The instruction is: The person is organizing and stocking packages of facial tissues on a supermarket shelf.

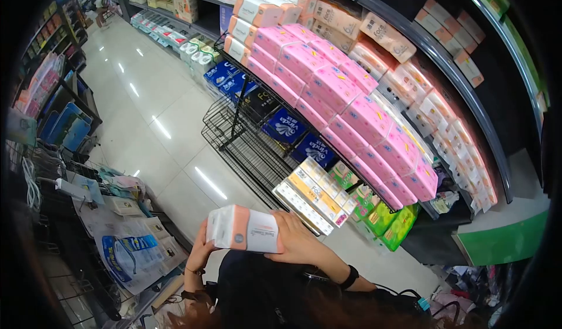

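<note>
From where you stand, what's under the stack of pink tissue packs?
Below the pink tissue packs, blue Vinda packs show lower down, with a white-and-yellow bundle and green packs toward the near end. The pink ones cover whatever lies farther back underneath.

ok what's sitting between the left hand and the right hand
In the head view, a white-and-peach pack lies between the left hand and the right hand, held by both.

1. A boxy white-and-orange plastic-wrapped tissue pack [249, 230] lies between the bare left hand [199, 252] and bare right hand [304, 242].
2. Ahead right, pink plastic-wrapped tissue packs [336, 92] sit on a black wire rack [239, 109].
3. Blue plastic-wrapped packs [285, 125] lie below them.
4. Green plastic-wrapped packs [399, 226] lie right of a boxy white-and-yellow multipack [316, 194].
</note>
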A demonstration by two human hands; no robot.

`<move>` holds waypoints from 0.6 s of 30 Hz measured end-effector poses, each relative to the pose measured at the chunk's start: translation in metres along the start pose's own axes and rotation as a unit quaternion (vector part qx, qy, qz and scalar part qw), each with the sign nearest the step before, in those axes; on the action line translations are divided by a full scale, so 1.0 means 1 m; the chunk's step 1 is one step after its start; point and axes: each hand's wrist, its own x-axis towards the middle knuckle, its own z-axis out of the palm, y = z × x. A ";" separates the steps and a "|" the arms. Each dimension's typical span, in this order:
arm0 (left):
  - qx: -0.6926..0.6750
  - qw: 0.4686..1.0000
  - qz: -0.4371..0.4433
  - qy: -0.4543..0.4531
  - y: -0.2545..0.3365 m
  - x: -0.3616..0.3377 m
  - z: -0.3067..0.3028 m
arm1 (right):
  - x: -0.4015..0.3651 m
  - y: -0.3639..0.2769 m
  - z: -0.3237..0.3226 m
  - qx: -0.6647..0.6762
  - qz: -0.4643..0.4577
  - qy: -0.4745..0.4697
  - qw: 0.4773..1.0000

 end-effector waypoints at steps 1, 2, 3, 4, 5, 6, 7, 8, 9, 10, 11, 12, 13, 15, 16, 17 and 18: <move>0.011 1.000 -0.012 -0.004 0.000 0.006 -0.001 | 0.001 0.003 0.001 0.003 -0.002 -0.002 1.000; 0.023 0.999 -0.024 -0.009 0.002 0.011 -0.001 | 0.002 0.007 0.002 0.029 0.017 -0.017 0.999; 0.023 0.999 -0.024 -0.006 0.006 0.016 0.000 | 0.004 0.010 0.002 0.054 0.035 -0.031 0.997; 0.026 0.999 -0.035 -0.009 0.009 0.021 0.001 | 0.006 0.014 0.003 0.055 0.032 -0.033 0.997; 0.029 0.999 -0.044 -0.011 0.012 0.024 0.003 | 0.009 0.018 0.004 0.035 0.024 -0.030 0.999; 0.029 0.999 -0.041 -0.007 0.013 0.028 0.004 | 0.014 0.021 0.003 0.015 0.014 -0.026 0.999; 0.029 0.999 -0.044 -0.005 0.016 0.032 0.005 | 0.020 0.026 0.000 0.015 0.006 -0.026 1.000; 0.031 0.998 -0.047 -0.001 0.020 0.038 0.004 | 0.029 0.029 -0.003 0.000 -0.011 -0.023 1.000; 0.035 0.998 -0.047 0.005 0.023 0.042 0.003 | 0.035 0.031 -0.004 -0.011 -0.026 -0.019 0.999; 0.030 0.999 -0.043 0.012 0.023 0.047 0.002 | 0.042 0.033 -0.007 -0.003 -0.027 -0.021 0.999; 0.024 0.999 -0.041 0.019 0.022 0.053 0.001 | 0.052 0.037 -0.012 -0.011 -0.037 -0.020 0.999; 0.026 0.998 -0.051 0.021 0.022 0.060 -0.001 | 0.061 0.042 -0.015 -0.020 -0.044 -0.021 0.999; 0.018 0.999 -0.043 0.019 0.021 0.067 -0.002 | 0.068 0.050 -0.012 -0.011 -0.052 -0.010 0.999; 0.000 0.999 -0.032 0.016 0.011 0.080 -0.008 | 0.081 0.055 -0.013 -0.048 -0.048 0.011 0.998; 0.006 0.999 -0.050 0.021 0.016 0.085 -0.004 | 0.087 0.058 -0.013 -0.061 -0.039 0.004 0.997; 0.006 0.998 -0.061 0.025 0.010 0.092 -0.008 | 0.091 0.062 -0.014 -0.054 -0.032 -0.009 0.998; 0.007 0.997 -0.068 0.030 0.004 0.098 -0.012 | 0.097 0.066 -0.017 -0.046 -0.024 -0.020 0.998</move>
